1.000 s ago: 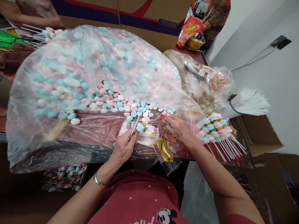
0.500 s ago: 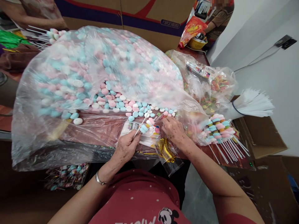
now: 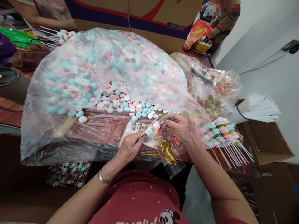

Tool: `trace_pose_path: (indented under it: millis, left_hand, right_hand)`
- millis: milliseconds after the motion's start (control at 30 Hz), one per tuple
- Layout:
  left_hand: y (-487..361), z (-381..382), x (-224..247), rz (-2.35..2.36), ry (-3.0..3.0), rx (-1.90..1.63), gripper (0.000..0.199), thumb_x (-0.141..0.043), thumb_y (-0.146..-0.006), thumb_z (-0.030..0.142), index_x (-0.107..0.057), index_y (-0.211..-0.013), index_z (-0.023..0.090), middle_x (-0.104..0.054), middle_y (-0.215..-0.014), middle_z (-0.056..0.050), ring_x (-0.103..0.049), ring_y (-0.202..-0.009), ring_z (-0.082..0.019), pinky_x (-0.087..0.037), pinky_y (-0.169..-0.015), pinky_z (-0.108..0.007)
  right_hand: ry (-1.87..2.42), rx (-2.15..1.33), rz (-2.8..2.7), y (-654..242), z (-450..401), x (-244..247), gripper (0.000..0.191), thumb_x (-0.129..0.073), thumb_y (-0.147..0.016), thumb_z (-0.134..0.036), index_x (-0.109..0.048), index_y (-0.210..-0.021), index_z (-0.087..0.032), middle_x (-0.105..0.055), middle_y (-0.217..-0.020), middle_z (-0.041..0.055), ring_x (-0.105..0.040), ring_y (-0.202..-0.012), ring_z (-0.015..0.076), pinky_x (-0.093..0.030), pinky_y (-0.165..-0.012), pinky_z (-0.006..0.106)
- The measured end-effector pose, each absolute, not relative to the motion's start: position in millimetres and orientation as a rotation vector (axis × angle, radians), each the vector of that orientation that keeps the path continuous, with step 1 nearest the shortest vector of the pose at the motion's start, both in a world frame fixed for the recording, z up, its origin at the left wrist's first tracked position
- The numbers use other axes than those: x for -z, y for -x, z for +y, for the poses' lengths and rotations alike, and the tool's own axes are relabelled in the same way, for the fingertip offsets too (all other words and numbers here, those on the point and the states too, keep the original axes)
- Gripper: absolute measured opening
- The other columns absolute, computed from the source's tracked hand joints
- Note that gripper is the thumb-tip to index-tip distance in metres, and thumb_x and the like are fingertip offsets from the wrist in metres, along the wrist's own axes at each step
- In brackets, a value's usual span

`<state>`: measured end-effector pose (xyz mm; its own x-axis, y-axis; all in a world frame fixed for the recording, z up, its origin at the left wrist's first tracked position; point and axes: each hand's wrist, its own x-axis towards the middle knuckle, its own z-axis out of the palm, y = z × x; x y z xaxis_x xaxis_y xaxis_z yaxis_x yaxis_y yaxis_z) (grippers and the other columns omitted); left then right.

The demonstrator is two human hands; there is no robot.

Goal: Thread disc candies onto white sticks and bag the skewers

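Closed round a white stick (image 3: 157, 119), my left hand (image 3: 131, 145) holds it at a slant, with pink, white, blue and yellowish candies (image 3: 151, 128) threaded on it. My right hand (image 3: 179, 125) is pinched near the stick's upper end; what lies between its fingertips is too small to make out. Below that hand are small orange and green candy rings (image 3: 174, 139). Gold twist ties (image 3: 168, 151) lie in front. Printed clear packets (image 3: 136, 127) are under the stick. Behind spreads a large clear bag (image 3: 121, 65) of pink, blue and white candies, some spilling from its opening.
Finished candy skewers (image 3: 223, 132) lie at the right, beside a bundle of white sticks (image 3: 259, 107). Bags of ring candies (image 3: 224, 85) stand behind them. A big carton (image 3: 130, 18) is at the back. Other people's arms show at the top left and top right.
My right hand has lifted from the small rings, uncovering them, and turned toward the stick's upper end. The view has shifted slightly, and my left hand still holds the stick.
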<state>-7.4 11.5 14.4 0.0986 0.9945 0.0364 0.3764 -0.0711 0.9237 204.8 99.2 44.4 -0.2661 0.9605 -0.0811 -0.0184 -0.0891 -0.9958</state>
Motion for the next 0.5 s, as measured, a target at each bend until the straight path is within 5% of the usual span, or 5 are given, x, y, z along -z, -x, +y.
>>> trace_pose_path:
  millis: [500]
  left_hand:
    - [11.5,11.2,-13.9,1.247,-1.583,-0.944,0.029,-0.044,-0.090,0.035,-0.063,-0.078,0.018,-0.048,-0.054,0.004,-0.041,-0.051,-0.011,-0.035,-0.052,-0.021]
  right_hand:
    - [0.993,-1.653,-1.649,-204.9,93.8,-47.1,0.022,-0.080,-0.070,-0.032,-0.075,-0.086,-0.019,-0.072,-0.079,0.0009,-0.062,-0.067,0.0110,-0.051,-0.060,0.024]
